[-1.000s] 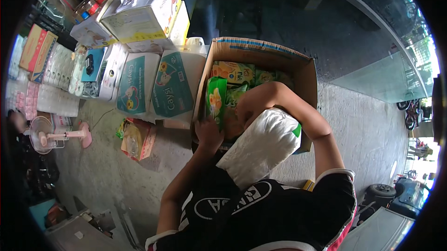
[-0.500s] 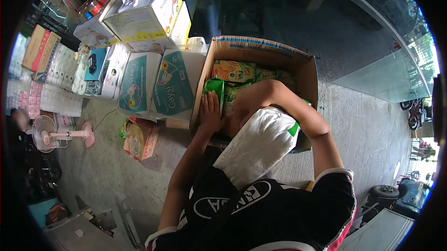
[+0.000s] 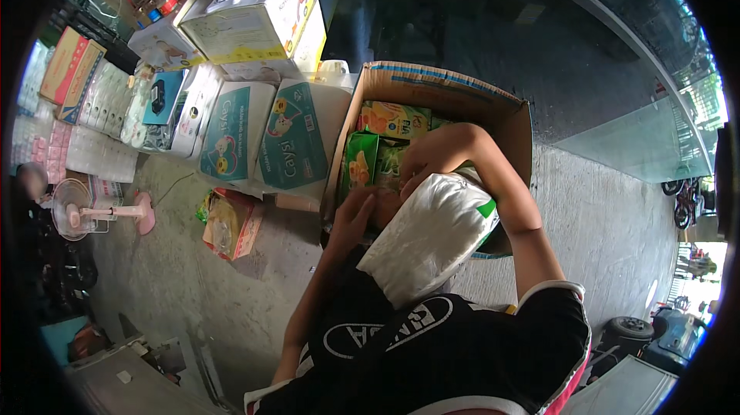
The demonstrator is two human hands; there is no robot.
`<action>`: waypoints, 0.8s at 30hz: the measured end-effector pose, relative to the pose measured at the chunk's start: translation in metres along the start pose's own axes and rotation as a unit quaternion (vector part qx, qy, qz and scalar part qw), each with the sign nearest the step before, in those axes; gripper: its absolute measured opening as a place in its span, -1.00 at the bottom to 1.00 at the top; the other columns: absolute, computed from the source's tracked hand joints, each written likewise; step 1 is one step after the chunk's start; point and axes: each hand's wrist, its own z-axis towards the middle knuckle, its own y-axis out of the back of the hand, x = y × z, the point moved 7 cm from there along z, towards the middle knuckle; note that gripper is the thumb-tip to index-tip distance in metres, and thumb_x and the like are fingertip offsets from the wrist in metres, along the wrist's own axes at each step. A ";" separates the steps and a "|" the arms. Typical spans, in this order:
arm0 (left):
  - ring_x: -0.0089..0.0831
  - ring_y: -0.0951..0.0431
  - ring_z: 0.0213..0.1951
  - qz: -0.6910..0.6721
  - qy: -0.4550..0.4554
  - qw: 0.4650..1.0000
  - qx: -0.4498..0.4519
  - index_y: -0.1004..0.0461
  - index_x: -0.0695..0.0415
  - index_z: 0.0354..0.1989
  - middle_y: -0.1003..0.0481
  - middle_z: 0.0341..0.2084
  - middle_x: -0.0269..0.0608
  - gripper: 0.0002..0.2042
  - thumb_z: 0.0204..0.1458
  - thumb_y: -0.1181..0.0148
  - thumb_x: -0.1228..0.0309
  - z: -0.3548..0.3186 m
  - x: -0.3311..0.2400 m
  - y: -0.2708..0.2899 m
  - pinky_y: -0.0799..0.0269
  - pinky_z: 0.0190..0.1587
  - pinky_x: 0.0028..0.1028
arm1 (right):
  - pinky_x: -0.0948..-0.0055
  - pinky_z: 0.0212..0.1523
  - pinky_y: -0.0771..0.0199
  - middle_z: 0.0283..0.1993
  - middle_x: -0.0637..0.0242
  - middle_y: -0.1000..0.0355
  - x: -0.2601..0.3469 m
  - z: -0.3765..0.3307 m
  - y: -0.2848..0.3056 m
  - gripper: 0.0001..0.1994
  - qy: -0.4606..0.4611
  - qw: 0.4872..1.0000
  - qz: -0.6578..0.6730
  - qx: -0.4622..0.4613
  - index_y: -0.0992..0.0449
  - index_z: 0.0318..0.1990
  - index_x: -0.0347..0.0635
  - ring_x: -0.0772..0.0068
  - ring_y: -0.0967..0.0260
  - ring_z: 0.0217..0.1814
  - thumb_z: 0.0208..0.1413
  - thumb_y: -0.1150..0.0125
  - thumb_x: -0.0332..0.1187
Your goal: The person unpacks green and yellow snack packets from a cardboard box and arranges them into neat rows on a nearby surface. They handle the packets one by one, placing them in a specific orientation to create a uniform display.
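Observation:
A cardboard box point(image 3: 351, 126) stands in front of me with several green and yellow packs inside. One green pack point(image 3: 360, 159) stands upright by the box's left wall, and a yellow-green pack point(image 3: 395, 120) lies along the far side. My left hand point(image 3: 356, 215) is over the near left part of the box, fingers loosely apart and just below the upright pack. Bent at the wrist, my right hand point(image 3: 433, 154) reaches down into the box; its fingertips are mostly hidden. A white plastic-wrapped package point(image 3: 432, 238) is tucked between my right forearm and chest, hiding the box's near part.
Left of the box stand white and teal packages point(image 3: 293, 134), with large white cartons point(image 3: 247, 14) behind them. A small open carton point(image 3: 235, 222) and a pink fan point(image 3: 142, 212) are on the concrete floor point(image 3: 593, 207). Dark glass panels are beyond the box.
My left hand has come off the upright green pack and drawn back toward me, beside my right hand. My right hand has lifted slightly. The white package stays under my right arm.

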 end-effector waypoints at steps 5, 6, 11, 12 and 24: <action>-0.46 -0.38 -0.17 -0.044 0.002 0.989 -0.140 -0.34 0.28 -0.07 -0.41 -0.22 -0.11 -0.74 0.13 0.11 0.40 -0.048 -0.047 0.044 -0.28 -0.12 -0.48 | 0.36 -0.15 -0.40 -0.26 0.17 -0.49 -0.022 -0.010 0.033 -0.61 -0.016 0.996 0.011 -0.085 -0.48 -0.09 -0.11 0.31 -0.44 -0.18 0.04 -0.09 -0.04; -0.41 -0.38 -0.14 0.015 -0.077 0.981 -0.177 -0.33 0.28 -0.07 -0.40 -0.19 -0.08 -0.73 0.12 0.10 0.40 -0.051 -0.066 0.053 -0.26 -0.08 -0.45 | 0.37 -0.11 -0.39 -0.24 0.20 -0.49 -0.031 -0.015 0.042 -0.60 -0.038 0.988 0.028 -0.149 -0.46 -0.06 -0.10 0.33 -0.43 -0.14 0.05 -0.08 -0.04; -0.17 -0.28 0.04 0.214 -0.287 0.914 -0.190 -0.29 0.31 -0.05 -0.31 -0.06 0.02 -0.62 -0.03 -0.03 0.36 -0.050 -0.100 0.044 -0.10 0.13 -0.26 | 0.40 -0.03 -0.38 -0.13 0.19 -0.47 -0.076 -0.062 0.043 -0.48 -0.173 0.926 0.092 -0.322 -0.26 0.15 -0.10 0.33 -0.42 -0.08 0.07 -0.08 -0.06; -0.08 -0.23 0.10 0.243 -0.265 0.922 -0.142 -0.29 0.28 -0.01 -0.26 0.02 0.05 -0.57 -0.08 -0.10 0.34 -0.040 -0.091 0.032 -0.07 0.14 -0.18 | 0.40 0.03 -0.35 -0.10 0.16 -0.45 -0.082 -0.072 0.033 -0.47 -0.195 0.920 0.117 -0.318 -0.23 0.16 -0.13 0.30 -0.39 -0.01 0.07 -0.09 -0.09; -0.01 0.01 0.25 0.509 -0.304 0.805 0.022 -0.24 0.12 0.11 -0.04 0.22 -0.04 -0.44 -0.09 -0.15 0.18 0.005 -0.058 -0.014 0.07 0.18 0.02 | 0.25 0.02 -0.33 0.00 0.11 -0.37 -0.201 -0.166 -0.091 -0.42 -0.419 0.797 0.043 -0.432 -0.33 0.07 -0.06 0.09 -0.33 0.03 -0.02 -0.06 0.12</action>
